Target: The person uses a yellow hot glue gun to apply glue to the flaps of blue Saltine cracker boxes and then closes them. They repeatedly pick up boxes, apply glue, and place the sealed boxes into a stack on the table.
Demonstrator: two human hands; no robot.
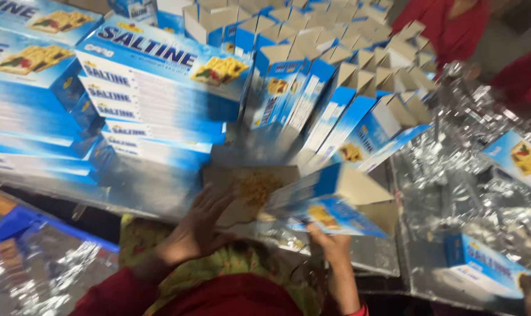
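Observation:
My left hand (192,228) presses flat on the brown inner side of an open blue cracker carton (330,193) lying on the metal table (142,190). Fingers are spread over the cardboard flap. My right hand (331,246) grips the same carton from below, near its blue printed end flap. The carton lies on its side with its flaps open. The picture is blurred by motion.
Stacks of closed blue cartons (154,93) stand at the back left. Rows of upright open cartons (336,76) fill the back middle. Silver foil packs (482,152) pile at the right. Another person in red (453,26) stands beyond. A blue crate (19,225) sits lower left.

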